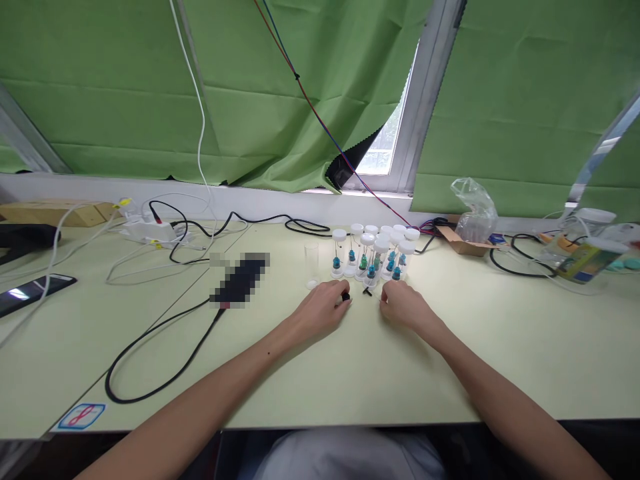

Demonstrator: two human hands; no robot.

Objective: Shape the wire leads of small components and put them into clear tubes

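My left hand (327, 303) rests low over the table, thumb and fingers pinched on a small black piece (345, 297). To its right, my right hand (404, 303) is closed, fingertips down at the tabletop; what they hold, if anything, is too small to make out. Between the hands lies another little black part (367, 291). Just beyond them stand several clear vials (367, 259) with white caps, holding blue-green pieces with thin wires. An uncapped clear tube (311, 261) stands to their left, and a loose white cap (313, 285) lies by its base.
A pixelated dark device (243, 280) with a black cable (165, 395) lies to the left. Farther left are a phone (35, 293) and a white power strip (150, 231). At the back right are a cardboard box (465, 243) with a plastic bag (475, 210) and a yellow-labelled jar (590, 259).
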